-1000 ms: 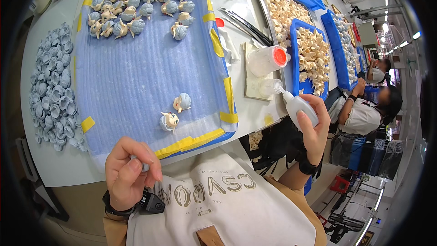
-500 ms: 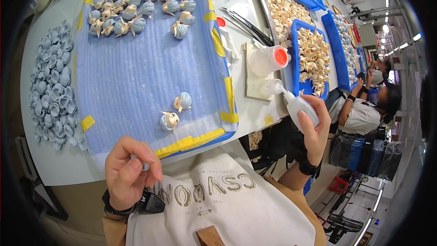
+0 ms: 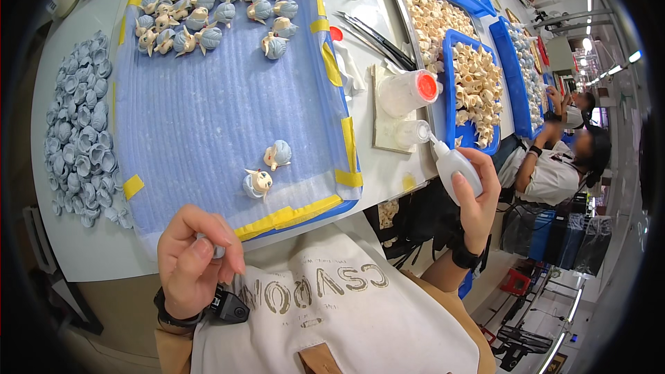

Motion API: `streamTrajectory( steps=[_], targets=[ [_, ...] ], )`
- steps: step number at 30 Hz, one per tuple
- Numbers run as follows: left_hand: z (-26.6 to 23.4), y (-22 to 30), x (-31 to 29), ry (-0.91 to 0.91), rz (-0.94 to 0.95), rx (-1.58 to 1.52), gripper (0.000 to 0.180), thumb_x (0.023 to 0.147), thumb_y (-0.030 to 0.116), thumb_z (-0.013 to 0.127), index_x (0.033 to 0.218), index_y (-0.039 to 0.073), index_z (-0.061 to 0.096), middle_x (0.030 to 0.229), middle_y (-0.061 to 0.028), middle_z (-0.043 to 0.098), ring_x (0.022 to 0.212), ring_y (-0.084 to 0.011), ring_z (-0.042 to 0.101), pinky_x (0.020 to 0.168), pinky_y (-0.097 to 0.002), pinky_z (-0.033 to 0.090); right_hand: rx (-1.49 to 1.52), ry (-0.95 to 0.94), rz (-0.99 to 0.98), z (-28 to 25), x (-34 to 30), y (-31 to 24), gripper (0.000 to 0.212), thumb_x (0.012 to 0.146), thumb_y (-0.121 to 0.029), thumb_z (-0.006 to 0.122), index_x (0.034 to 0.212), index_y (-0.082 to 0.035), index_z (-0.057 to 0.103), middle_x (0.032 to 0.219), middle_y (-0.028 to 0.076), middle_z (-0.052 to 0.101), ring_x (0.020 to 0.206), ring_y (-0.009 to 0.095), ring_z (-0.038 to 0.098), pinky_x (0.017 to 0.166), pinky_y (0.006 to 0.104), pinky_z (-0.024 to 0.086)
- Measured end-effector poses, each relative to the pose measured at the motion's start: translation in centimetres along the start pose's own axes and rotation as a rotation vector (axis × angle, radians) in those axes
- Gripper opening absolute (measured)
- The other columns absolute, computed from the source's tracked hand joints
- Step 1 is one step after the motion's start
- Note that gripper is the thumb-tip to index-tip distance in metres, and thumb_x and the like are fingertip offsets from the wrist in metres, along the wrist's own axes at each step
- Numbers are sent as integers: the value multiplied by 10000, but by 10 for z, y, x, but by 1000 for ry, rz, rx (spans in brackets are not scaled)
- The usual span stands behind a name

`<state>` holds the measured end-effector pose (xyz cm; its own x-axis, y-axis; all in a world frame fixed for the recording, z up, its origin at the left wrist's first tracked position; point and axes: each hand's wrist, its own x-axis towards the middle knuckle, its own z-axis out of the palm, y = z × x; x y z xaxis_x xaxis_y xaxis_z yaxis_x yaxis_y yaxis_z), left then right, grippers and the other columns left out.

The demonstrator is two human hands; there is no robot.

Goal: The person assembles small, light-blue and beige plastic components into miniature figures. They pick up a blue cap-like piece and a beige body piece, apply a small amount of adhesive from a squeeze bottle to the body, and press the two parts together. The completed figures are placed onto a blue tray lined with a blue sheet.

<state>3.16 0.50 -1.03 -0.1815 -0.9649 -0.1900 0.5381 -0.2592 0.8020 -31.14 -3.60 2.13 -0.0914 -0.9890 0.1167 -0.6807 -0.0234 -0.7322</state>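
My left hand (image 3: pixel 190 263) is closed in a pinch just off the tray's near edge. Between its fingers shows part of a small blue-grey piece (image 3: pixel 219 251), mostly hidden. My right hand (image 3: pixel 476 197) grips a white squeeze bottle (image 3: pixel 456 170) with a thin nozzle. The nozzle points up and left, close by a small clear cup (image 3: pixel 413 133). Two doll heads with blue-grey hair, one face-up (image 3: pixel 258 183) and one behind it (image 3: pixel 278 155), lie on the padded blue tray (image 3: pixel 208 111). Several more doll heads (image 3: pixel 197 19) sit at its far end.
Loose blue-grey hair shells (image 3: pixel 83 131) form a pile on the left. At right stand a white jar with a red lid (image 3: pixel 405 92), tweezers (image 3: pixel 377 40), a blue bin of cream-coloured parts (image 3: pixel 476 86) and a metal tray (image 3: pixel 409 17). Co-workers (image 3: pixel 554 166) sit farther right.
My right hand and the squeeze bottle have shifted very slightly left. My left hand has hardly moved and keeps its pinch. At right, a co-worker's hands have moved.
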Motion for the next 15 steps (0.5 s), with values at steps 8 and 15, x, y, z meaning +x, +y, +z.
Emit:
streamTrajectory(
  steps=[8, 15],
  targets=[
    [1, 0, 0, 2, 10, 5, 173, 877, 192, 449, 883, 19, 452, 703, -147, 567, 510, -103, 436, 471, -212, 369, 133, 90, 13, 8, -4, 1, 384, 790, -99, 566, 1154, 5, 501, 977, 89, 579, 872, 136, 544, 765, 254, 432],
    [0, 2, 0, 2, 6, 6, 176, 878, 192, 450, 883, 17, 451, 702, -149, 566, 507, -101, 431, 472, -211, 368, 525, 178, 37, 41, -8, 3, 471, 872, -179, 535, 1281, 6, 391, 1059, 117, 556, 895, 183, 576, 783, 313, 480]
  ],
)
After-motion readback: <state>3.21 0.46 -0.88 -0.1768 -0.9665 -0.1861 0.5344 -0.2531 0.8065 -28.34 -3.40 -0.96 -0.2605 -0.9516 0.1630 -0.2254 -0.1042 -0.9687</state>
